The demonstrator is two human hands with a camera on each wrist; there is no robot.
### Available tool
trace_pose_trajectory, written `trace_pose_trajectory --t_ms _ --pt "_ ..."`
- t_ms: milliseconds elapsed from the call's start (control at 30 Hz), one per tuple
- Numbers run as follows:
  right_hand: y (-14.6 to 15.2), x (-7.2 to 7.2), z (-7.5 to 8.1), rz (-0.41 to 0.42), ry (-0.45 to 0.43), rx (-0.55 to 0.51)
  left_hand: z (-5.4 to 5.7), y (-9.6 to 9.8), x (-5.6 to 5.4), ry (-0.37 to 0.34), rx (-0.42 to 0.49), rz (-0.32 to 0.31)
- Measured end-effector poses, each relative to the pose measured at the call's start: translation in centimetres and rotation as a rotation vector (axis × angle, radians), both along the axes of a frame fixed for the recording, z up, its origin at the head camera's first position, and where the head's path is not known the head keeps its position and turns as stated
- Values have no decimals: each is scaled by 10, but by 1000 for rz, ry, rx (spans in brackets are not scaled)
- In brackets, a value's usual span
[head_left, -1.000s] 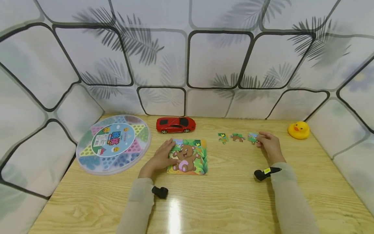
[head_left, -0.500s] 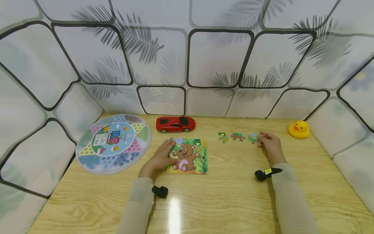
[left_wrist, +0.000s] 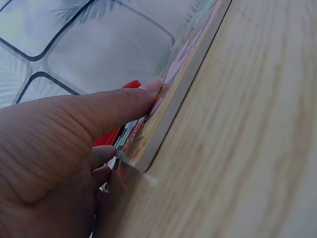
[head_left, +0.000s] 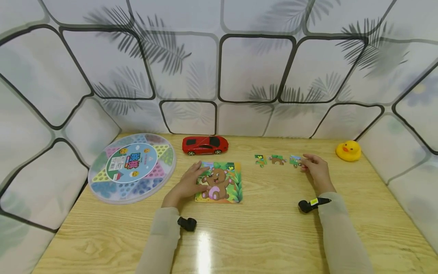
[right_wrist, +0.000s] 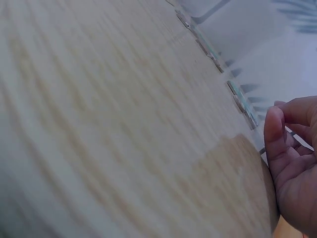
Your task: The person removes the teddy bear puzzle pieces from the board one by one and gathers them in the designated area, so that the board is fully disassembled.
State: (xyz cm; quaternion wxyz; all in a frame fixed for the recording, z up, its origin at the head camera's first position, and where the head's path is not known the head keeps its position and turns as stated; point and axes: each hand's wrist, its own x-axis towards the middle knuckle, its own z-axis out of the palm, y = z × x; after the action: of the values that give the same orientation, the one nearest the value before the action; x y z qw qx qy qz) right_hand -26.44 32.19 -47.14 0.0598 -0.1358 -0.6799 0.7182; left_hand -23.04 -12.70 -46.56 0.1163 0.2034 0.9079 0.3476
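Observation:
My left hand (head_left: 187,183) rests on the left side of a square puzzle (head_left: 220,184) with a cartoon bear. In the left wrist view, its thumb (left_wrist: 131,101) presses on the puzzle's face while the other fingers lie at the edge. Over to the right lie three small jigsaw pieces in a row: a green piece (head_left: 260,160), a brown-and-green piece (head_left: 277,160) and a blue-and-green piece (head_left: 294,160). At the last one's right edge, my right hand (head_left: 316,172) pinches with thumb and index finger. The right wrist view shows these fingertips close together beside the flat piece (right_wrist: 241,103).
A round Chinese checkers board (head_left: 131,198) lies at the left. A red toy car (head_left: 205,146) stands behind the puzzle. At the far right sits a yellow rubber duck (head_left: 349,151). Patterned padded walls (head_left: 253,72) enclose the wooden table (head_left: 260,236).

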Motion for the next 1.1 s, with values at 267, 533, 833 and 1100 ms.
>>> trace_pose_trajectory --t_ms 267,533,833,1100 --pt "-1 5 0 18 -1 -6 -1 -1 0 9 -16 -11" --pt "-11 13 5 81 9 -42 -1 -2 0 14 -26 -12" --pt "-35 18 24 249 111 204 0 -1 0 -4 -18 -9" --pt "-58 19 25 361 141 277 2 0 1 11 -16 -14"
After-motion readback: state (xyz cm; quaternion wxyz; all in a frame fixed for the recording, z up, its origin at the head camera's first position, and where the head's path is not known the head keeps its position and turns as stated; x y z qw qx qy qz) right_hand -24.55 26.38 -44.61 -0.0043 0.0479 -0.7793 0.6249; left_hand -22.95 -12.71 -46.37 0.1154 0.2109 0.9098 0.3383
